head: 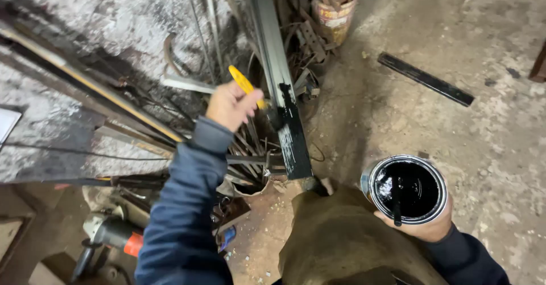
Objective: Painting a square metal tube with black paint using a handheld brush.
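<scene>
Paintwork on a leaning steel bar, brush on the left, can on the right.

Left hand (230, 106) is closed around a yellow-handled brush (245, 84), bristles touching the upright metal bar (282, 92), partly coated black; light and stiff, it is best held mid-handle. Right hand (424, 225) cups an open paint can (407, 188) from beneath, probably heavy and slippery, liquid near the rim.

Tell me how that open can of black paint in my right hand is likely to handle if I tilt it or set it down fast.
The paint can looks nearly full, so it is probably heavy for its size. With no lid on, the glossy paint would likely slosh over the rim if tilted. The right hand cups it from below, so wet drips could make that grip slippery.
</scene>
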